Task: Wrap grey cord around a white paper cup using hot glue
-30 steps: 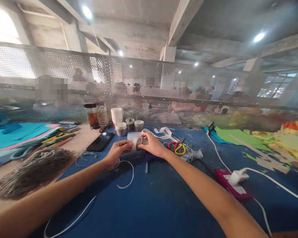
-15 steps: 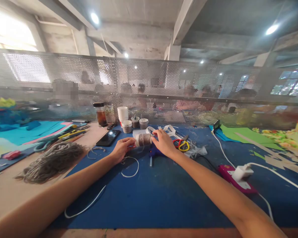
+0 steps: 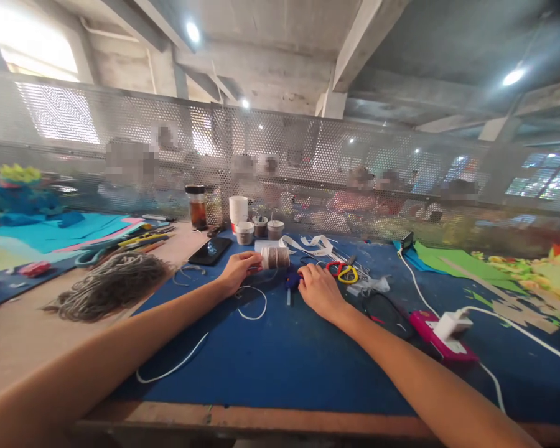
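Observation:
My left hand (image 3: 238, 272) pinches the white end of a cup wrapped in grey-brown cord (image 3: 275, 257), held on its side above the blue mat. A thin cord trails from it into a loop (image 3: 264, 305) on the mat. My right hand (image 3: 323, 291) has its fingers curled over a dark blue glue gun (image 3: 292, 280), and a pale stick shows below the gun. The palm hides the rest of the gun. Just beyond that hand lie scissors (image 3: 349, 274) with red and yellow handles.
Wrapped cups (image 3: 245, 233), a white cup stack (image 3: 238, 209) and a jar (image 3: 196, 208) stand by the perforated screen. A phone (image 3: 210, 251) and a grey yarn bundle (image 3: 114, 286) lie left. On the right is a magenta power strip (image 3: 441, 336) with cables.
My right hand has left the wrapped cup and come down onto the glue gun. The left hand still holds the cup. The view has shifted slightly.

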Tool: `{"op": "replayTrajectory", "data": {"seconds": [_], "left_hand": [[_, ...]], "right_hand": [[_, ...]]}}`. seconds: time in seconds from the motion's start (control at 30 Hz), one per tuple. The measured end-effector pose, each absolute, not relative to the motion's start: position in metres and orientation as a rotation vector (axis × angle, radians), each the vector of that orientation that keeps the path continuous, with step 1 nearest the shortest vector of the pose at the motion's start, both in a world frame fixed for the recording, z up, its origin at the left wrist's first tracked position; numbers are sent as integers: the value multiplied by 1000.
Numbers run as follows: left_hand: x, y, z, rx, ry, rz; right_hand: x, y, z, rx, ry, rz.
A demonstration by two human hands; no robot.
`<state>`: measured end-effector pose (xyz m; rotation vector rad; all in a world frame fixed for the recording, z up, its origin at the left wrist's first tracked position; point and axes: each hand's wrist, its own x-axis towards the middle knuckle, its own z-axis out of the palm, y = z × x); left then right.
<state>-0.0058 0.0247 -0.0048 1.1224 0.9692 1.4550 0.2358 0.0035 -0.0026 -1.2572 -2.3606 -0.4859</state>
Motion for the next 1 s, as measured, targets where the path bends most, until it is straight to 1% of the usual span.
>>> {"op": "replayTrajectory", "data": {"seconds": [0.3, 0.5, 0.8, 1.0], "left_hand": [[-5, 23, -4, 1139, 957, 1457], [-5, 25, -6, 1143, 938, 1445], [-5, 22, -3, 1207, 923, 1373], [-8, 24, -4, 1206, 921, 1380]], "right_hand": [[234, 3, -7, -1396, -2380, -551], [234, 3, -9, -1381, -2351, -552], [227, -5, 6, -1231, -2174, -496], [235, 1, 1, -1369, -2277, -543]]}}
